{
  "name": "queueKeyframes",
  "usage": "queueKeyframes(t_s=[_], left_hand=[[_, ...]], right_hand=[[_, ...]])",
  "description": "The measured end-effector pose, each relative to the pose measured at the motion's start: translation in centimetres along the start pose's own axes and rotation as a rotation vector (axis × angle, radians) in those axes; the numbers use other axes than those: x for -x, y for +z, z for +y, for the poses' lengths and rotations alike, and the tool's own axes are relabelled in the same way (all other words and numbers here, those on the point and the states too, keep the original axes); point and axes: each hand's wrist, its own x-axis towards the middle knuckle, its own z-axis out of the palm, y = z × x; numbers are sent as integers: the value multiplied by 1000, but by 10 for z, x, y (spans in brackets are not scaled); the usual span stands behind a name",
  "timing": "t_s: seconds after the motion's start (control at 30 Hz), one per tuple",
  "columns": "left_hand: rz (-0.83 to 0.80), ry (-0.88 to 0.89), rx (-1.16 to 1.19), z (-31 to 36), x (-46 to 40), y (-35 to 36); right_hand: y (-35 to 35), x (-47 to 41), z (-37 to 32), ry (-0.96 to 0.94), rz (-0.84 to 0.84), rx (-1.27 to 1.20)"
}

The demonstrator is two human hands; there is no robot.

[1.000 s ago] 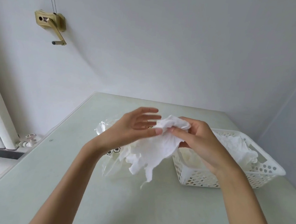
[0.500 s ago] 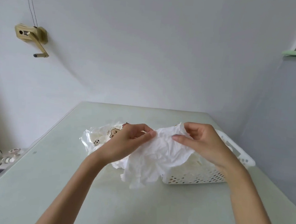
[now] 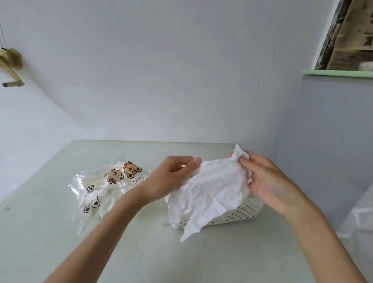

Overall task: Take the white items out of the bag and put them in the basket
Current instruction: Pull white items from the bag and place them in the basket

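Above the white perforated plastic basket [image 3: 240,213], your left hand [image 3: 169,177] and right hand [image 3: 266,182] each pinch the crumpled white thin sheet [image 3: 213,191], spread between them. Next, lower it inside and release; the clear bear-printed plastic bag [image 3: 105,184] lies left.

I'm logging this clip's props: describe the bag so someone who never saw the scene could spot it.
On the pale green table, look left of the left hand and the white perforated basket. The bag lies flat and crumpled there, touched by neither hand. It is clear plastic printed with cartoon bears, unlike the plain white cloth both hands hold.
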Motion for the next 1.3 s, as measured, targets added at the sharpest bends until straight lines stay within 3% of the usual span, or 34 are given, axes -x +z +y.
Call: queueKeyframes(t_s=[0.1, 0.2, 0.37, 0.57, 0.9, 1.07, 1.17, 1.3], left_hand=[[-6, -10, -18, 8, -9, 8], [-53, -18, -17, 9, -12, 16], [34, -42, 68, -1, -17, 21], [141, -12, -20, -11, -27, 17], [418, 100, -85, 1, -26, -2], [639, 115, -202, 25, -8, -38], [587, -47, -302, 30, -11, -63], [323, -358, -516, 0, -53, -63]], right_hand=[[-6, 6, -6, 35, -51, 32], [-8, 6, -10, 21, 29, 11], [-22, -2, -1, -196, 404, 239], [-21, -7, -2, -500, 526, 447], [-8, -30, -16, -621, 437, 695], [14, -38, -30, -631, 299, 547], [16, -50, -27, -566, 238, 462], [-7, -82, 12, -284, 228, 496]])
